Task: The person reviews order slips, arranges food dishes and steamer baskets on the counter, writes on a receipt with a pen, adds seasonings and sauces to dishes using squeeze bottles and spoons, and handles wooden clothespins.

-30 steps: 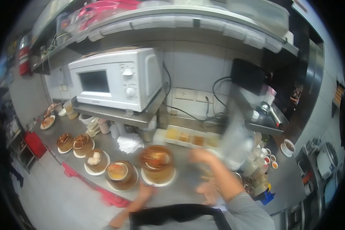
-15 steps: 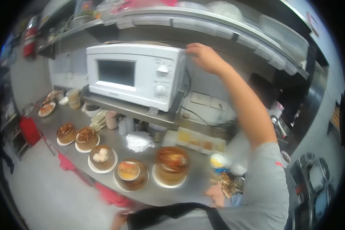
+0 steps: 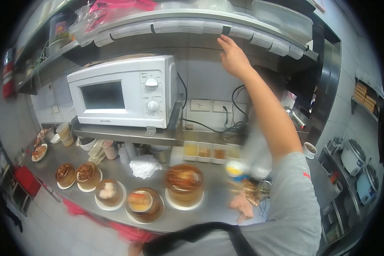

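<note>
My right hand (image 3: 234, 57) is raised to the shelf's front edge, its fingers stretched out and nothing visible in them. The fingertips are just below a row of printed paper slips (image 3: 212, 28); I cannot tell whether they touch. Left of this arm stands a white microwave (image 3: 134, 77) on a metal wall shelf. At the bottom edge only a small part of my left hand (image 3: 135, 249) shows beside the black apron strap, its fingers hidden. Bamboo steamers of food on white plates line the counter, among them a large steamer (image 3: 184, 183) and one with white buns (image 3: 108, 190).
Crumpled white paper (image 3: 146, 165) and a seasoning tray (image 3: 211, 152) lie toward the back of the metal counter (image 3: 215, 183). Cables (image 3: 209, 126) hang by the wall sockets. Rice cookers (image 3: 354, 158) stand on a rack at right. Plastic bags (image 3: 115, 10) fill the upper shelf.
My right hand has gone from beside the microwave's top right corner up to the paper slips. The view has shifted right, so the microwave sits further left.
</note>
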`<state>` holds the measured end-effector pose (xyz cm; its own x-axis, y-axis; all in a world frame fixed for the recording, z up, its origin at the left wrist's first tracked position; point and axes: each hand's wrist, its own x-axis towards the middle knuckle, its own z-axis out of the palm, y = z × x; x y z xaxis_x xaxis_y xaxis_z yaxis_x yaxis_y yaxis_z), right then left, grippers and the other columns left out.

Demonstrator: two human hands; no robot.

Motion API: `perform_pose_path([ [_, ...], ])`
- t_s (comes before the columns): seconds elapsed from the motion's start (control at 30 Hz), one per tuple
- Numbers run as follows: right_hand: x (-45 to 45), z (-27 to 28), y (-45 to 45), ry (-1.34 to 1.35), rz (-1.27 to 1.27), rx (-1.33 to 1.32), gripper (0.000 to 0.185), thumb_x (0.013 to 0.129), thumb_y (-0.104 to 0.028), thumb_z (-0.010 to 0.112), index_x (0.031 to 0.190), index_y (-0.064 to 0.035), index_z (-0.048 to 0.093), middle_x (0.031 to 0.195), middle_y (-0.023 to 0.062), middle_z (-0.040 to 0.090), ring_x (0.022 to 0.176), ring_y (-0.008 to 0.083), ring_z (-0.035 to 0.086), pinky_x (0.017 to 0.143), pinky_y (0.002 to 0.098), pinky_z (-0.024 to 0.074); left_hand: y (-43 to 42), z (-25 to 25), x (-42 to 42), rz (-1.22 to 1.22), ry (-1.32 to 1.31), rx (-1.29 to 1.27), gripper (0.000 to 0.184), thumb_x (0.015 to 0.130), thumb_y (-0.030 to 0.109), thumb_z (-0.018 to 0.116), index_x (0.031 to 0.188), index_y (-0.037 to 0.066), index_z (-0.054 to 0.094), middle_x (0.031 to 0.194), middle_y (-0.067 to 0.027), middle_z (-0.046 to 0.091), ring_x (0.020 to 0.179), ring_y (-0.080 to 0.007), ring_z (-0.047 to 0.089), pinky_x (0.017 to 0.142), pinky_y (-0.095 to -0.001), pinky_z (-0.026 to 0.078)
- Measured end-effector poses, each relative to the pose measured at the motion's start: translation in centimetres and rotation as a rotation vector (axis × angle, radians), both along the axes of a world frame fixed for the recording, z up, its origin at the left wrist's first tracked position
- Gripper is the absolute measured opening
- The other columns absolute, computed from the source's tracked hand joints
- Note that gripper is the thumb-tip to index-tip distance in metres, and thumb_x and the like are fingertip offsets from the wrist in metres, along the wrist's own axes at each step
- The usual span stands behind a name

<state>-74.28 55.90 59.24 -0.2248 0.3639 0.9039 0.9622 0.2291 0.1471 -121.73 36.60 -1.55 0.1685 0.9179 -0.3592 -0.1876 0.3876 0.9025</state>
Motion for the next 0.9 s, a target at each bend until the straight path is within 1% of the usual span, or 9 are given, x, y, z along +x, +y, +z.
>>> perform_pose_path([
  [0.1,-1.1,1.6,1.6,-0.185,-0.007,0.259,0.048,0.078,0.003,0.047,0.126,-0.0033,0.045,0.135,0.0111,0.041,0.121,0.03,0.042,0.098,0.0379,0.0395,0.3,2.1,1.2,-0.045,0.073,0.062,0.041,0.081,0.024,0.064,0.117,0.007,0.055,0.091,-0.0147,0.064,0.08,-0.0215,0.062,0.074,-0.031,0.051],
  [0.2,-1.5,3.6,2.9,-0.281,0.059,0.275,0.049,0.078,0.003,0.044,0.126,-0.0035,0.045,0.133,0.0107,0.043,0.123,0.0283,0.04,0.101,0.0391,0.0357,0.6,3.2,1.8,-0.066,0.121,0.091,0.041,0.081,0.023,0.064,0.117,0.006,0.055,0.091,-0.0141,0.064,0.08,-0.0209,0.062,0.073,-0.0307,0.051],
  [0.3,-1.2,3.5,2.6,-0.27,-0.152,0.303,0.048,0.078,0.0,0.044,0.127,-0.0032,0.044,0.132,0.0114,0.044,0.124,0.0283,0.04,0.104,0.0409,0.031,0.9,3.5,1.7,-0.082,0.159,0.102,0.04,0.081,0.022,0.064,0.117,0.006,0.055,0.09,-0.0135,0.064,0.079,-0.0203,0.062,0.073,-0.0305,0.051],
  [0.4,-0.4,3.3,2.7,-0.215,-0.145,0.307,0.049,0.079,-0.002,0.043,0.128,-0.0026,0.043,0.132,0.0117,0.045,0.124,0.0275,0.039,0.105,0.0425,0.0282,1.5,3.9,1.7,-0.102,0.195,0.105,0.04,0.081,0.021,0.064,0.117,0.005,0.055,0.09,-0.0129,0.064,0.078,-0.0197,0.062,0.072,-0.0302,0.05],
  [0.5,-0.9,3.5,2.5,-0.22,-0.224,0.299,0.05,0.079,-0.004,0.044,0.129,-0.0021,0.042,0.133,0.0121,0.045,0.126,0.0271,0.038,0.105,0.0419,0.0289,1.9,4.2,1.8,-0.125,0.221,0.109,0.04,0.081,0.021,0.064,0.117,0.005,0.054,0.089,-0.0123,0.064,0.078,-0.0191,0.062,0.071,-0.03,0.05],
  [0.6,-1.6,3.5,2.8,-0.201,-0.201,0.285,0.047,0.08,-0.005,0.043,0.127,-0.0009,0.042,0.132,0.0129,0.044,0.127,0.027,0.036,0.105,0.042,0.0287,2.7,4.7,2.1,-0.161,0.257,0.127,0.04,0.081,0.02,0.064,0.117,0.004,0.054,0.089,-0.0118,0.064,0.077,-0.0185,0.062,0.07,-0.0297,0.05],
  [0.73,-2.0,3.6,2.3,-0.163,-0.097,0.231,0.044,0.081,-0.007,0.044,0.124,0.0006,0.043,0.13,0.0139,0.044,0.129,0.0268,0.034,0.105,0.044,0.0276,3.4,5.7,2.8,-0.198,0.31,0.16,0.04,0.081,0.018,0.064,0.117,0.004,0.054,0.088,-0.011,0.064,0.077,-0.0177,0.061,0.069,-0.0294,0.05],
  [0.83,-2.4,3.4,2.4,-0.179,-0.21,0.241,0.045,0.081,-0.007,0.044,0.125,0.0007,0.042,0.131,0.0141,0.044,0.129,0.0274,0.035,0.104,0.0448,0.0281,3.2,6.1,2.8,-0.213,0.356,0.19,0.04,0.081,0.017,0.064,0.117,0.003,0.053,0.087,-0.0104,0.064,0.076,-0.0171,0.061,0.068,-0.0292,0.05],
  [0.9,-3.5,3.2,2.3,-0.203,-0.175,0.238,0.047,0.08,-0.007,0.044,0.126,0.0001,0.042,0.133,0.0145,0.043,0.128,0.028,0.036,0.104,0.0454,0.0285,2.6,6.2,2.5,-0.192,0.392,0.205,0.039,0.081,0.017,0.064,0.117,0.003,0.053,0.087,-0.01,0.064,0.076,-0.0167,0.061,0.068,-0.029,0.049],
])
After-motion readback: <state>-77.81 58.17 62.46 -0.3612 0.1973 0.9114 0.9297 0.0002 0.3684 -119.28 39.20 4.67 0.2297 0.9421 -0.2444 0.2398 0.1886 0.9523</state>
